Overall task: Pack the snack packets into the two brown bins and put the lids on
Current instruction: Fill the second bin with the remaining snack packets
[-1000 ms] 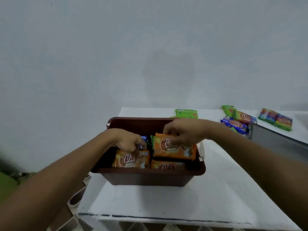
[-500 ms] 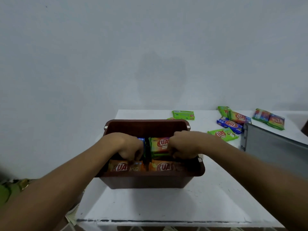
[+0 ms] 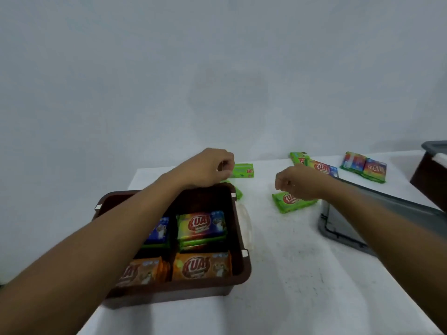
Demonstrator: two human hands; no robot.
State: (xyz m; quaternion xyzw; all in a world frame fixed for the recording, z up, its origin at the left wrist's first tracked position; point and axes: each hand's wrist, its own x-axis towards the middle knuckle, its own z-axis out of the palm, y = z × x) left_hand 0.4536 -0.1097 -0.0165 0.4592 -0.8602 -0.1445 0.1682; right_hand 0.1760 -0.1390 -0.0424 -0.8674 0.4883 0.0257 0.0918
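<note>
Brown plastic makes up the bin at seven o'clock on the white table, open at the top. Four packets show inside it: two orange packets along the near wall, a rainbow packet at the far right and a blue packet at the far left, partly hidden by my forearm.

My hands are apart, both beyond the bin. My left hand is above the bin's far rim at twelve o'clock, fingers curled, right against the end of a green packet on the table; I cannot tell whether I am pinching it. My right hand hangs at two o'clock from the bin with fingers loosely curled and nothing in them, just over a second green packet that lies flat.

Past that hand, at one o'clock, is a small pile of packets, and a pair of rainbow packets lies further right. A grey lid sits at three o'clock under my right forearm. The second brown bin is cut off by the edge at two o'clock.
</note>
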